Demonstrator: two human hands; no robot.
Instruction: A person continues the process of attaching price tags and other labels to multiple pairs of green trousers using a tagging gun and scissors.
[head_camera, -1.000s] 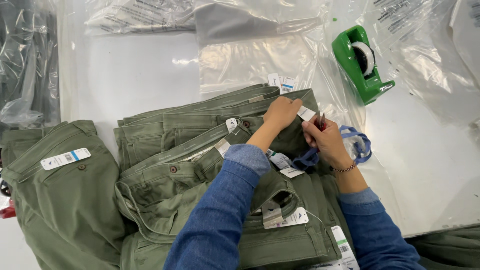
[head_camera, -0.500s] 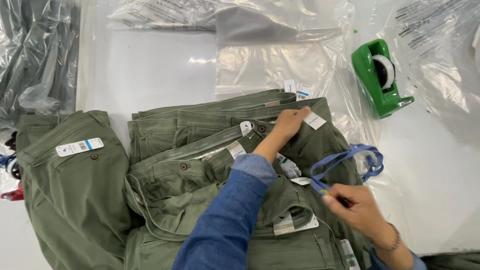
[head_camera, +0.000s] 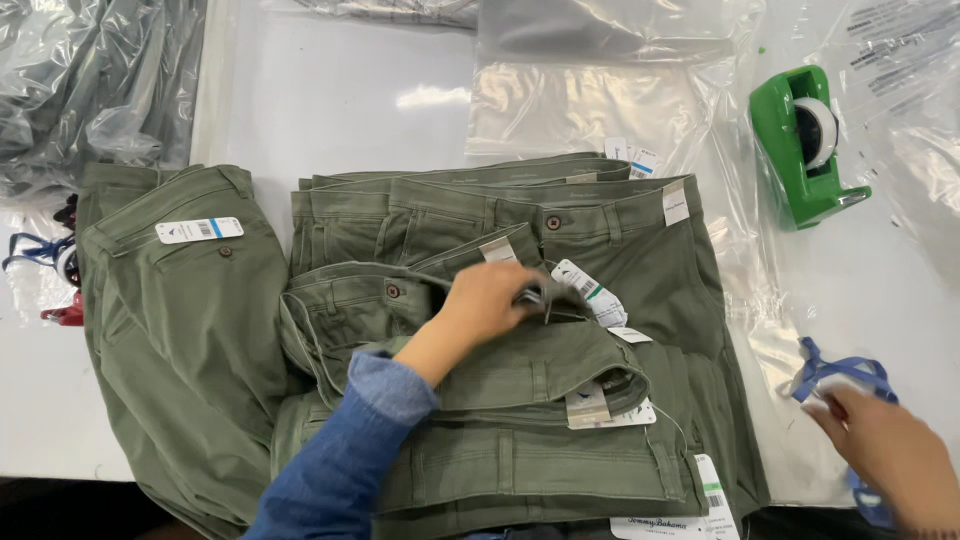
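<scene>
Pinching the waistband of the top olive-green trousers, left hand keeps a narrow grip mid-stack; right hand curls loosely over blue-handled scissors on the white bench. Farther back, a green tape dispenser.

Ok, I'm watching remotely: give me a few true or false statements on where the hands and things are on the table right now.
1. The left hand rests on the stack of green trousers. True.
2. The right hand holds the green tape dispenser. False: the dispenser stands apart at the far right; the hand is at the blue-handled scissors.
3. A separate pair of green trousers lies left of the stack. True.
4. The clear plastic bag covers the stack. False: it lies flat beyond it.
</scene>
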